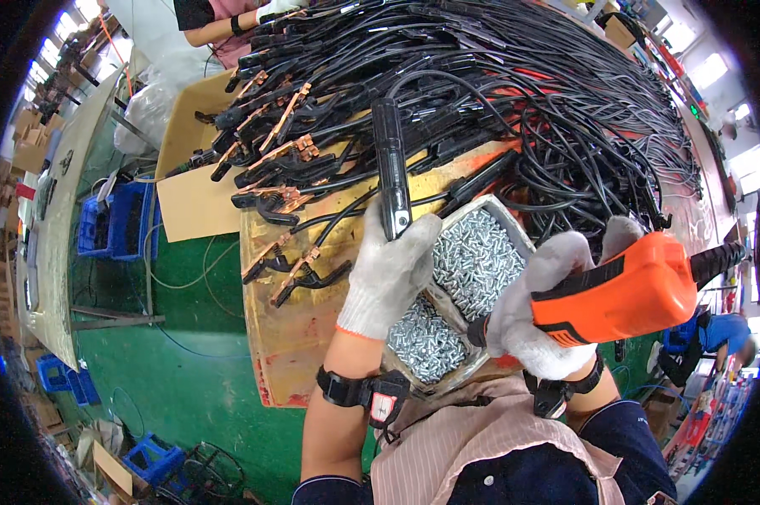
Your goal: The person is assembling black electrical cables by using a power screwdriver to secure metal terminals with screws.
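Note:
Between the gloved fingers of my left hand (390, 273) is the lower end of a black electrode holder handle (388, 160). The handle stands nearly upright, a small round metal spot near its gripped end and a black cable curving off its far end. My right hand (531, 307), also gloved, is closed around an orange and black electric screwdriver (628, 290). Its black nose points left, over a two-part tray (514, 220). Small silver screws (478, 257) fill both compartments. The tray sits just below the handle, partly hidden by my hands.
Many black cables (548, 67) and holders with copper jaws (289, 118) cover the worn table (279, 345). At its left is a cardboard piece (196, 202). A co-worker's arm (216, 32) reaches in at the far side. Blue crates (119, 220) stand left, beyond the green floor.

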Demonstrator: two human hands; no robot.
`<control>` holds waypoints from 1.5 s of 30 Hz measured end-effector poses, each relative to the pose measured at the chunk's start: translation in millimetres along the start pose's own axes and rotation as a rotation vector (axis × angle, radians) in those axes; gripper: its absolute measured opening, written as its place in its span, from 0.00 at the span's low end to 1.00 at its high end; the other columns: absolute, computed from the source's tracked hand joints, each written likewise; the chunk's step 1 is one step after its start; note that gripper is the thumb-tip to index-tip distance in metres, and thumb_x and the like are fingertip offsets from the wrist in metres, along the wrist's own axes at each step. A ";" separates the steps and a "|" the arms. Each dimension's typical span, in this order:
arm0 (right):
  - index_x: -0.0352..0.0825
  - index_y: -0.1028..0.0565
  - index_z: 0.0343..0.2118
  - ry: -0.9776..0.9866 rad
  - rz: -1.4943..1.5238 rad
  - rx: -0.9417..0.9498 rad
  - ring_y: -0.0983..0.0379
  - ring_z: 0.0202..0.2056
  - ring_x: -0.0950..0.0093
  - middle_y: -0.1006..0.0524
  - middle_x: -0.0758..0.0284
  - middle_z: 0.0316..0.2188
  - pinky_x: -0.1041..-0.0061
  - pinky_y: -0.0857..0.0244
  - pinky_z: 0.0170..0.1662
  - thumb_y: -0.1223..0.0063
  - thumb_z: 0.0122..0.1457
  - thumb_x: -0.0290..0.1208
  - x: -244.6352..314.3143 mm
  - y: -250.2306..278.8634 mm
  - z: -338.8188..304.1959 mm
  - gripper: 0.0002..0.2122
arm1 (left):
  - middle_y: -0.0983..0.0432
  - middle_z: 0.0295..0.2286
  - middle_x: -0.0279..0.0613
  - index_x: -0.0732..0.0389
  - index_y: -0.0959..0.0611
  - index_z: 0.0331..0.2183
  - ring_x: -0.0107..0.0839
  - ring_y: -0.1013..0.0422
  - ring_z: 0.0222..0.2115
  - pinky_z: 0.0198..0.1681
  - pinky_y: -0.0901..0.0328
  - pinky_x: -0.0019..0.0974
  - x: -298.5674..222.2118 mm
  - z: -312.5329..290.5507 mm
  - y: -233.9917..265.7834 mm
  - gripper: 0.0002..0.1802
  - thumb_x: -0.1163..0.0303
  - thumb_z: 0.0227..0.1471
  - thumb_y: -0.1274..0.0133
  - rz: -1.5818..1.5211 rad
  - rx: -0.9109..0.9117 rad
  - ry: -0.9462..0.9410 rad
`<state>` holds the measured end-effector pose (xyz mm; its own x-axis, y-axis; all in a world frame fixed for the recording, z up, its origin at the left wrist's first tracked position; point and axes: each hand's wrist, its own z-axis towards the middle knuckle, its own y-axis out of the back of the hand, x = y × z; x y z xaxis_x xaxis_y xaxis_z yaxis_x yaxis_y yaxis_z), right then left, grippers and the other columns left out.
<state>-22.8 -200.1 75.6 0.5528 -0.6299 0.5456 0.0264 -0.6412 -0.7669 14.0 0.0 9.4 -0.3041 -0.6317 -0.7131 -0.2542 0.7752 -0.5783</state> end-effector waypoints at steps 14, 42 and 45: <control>0.34 0.29 0.31 0.837 -0.271 0.129 0.43 0.17 0.78 0.41 0.70 0.20 0.81 0.43 0.20 0.50 0.58 0.26 41.2 -38.0 35.8 0.02 | 0.37 0.13 0.34 0.57 0.30 0.28 0.22 0.46 0.09 0.11 0.51 0.28 17.7 -3.1 10.7 0.33 0.34 0.60 0.64 -0.110 0.053 0.071; 0.40 0.47 0.62 1.019 -0.684 0.059 0.36 0.14 0.77 0.34 0.71 0.19 0.78 0.38 0.16 0.44 0.55 0.22 -11.9 -70.8 56.7 0.34 | 0.30 0.19 0.35 0.56 0.42 0.60 0.23 0.38 0.12 0.11 0.45 0.26 19.8 3.3 3.3 0.40 0.34 0.60 0.70 -0.035 -0.040 0.037; 0.40 0.41 0.54 1.003 -0.785 0.012 0.36 0.13 0.75 0.32 0.69 0.16 0.74 0.38 0.16 0.42 0.57 0.30 -15.4 -81.6 59.2 0.24 | 0.30 0.20 0.35 0.56 0.39 0.57 0.23 0.37 0.13 0.12 0.43 0.27 23.1 2.9 8.1 0.38 0.36 0.60 0.68 0.005 -0.061 0.000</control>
<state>15.8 -112.1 109.8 -0.4836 -0.1420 0.8637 0.0693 -0.9899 -0.1239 7.6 -8.3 -12.9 -0.3057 -0.6282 -0.7155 -0.3086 0.7763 -0.5497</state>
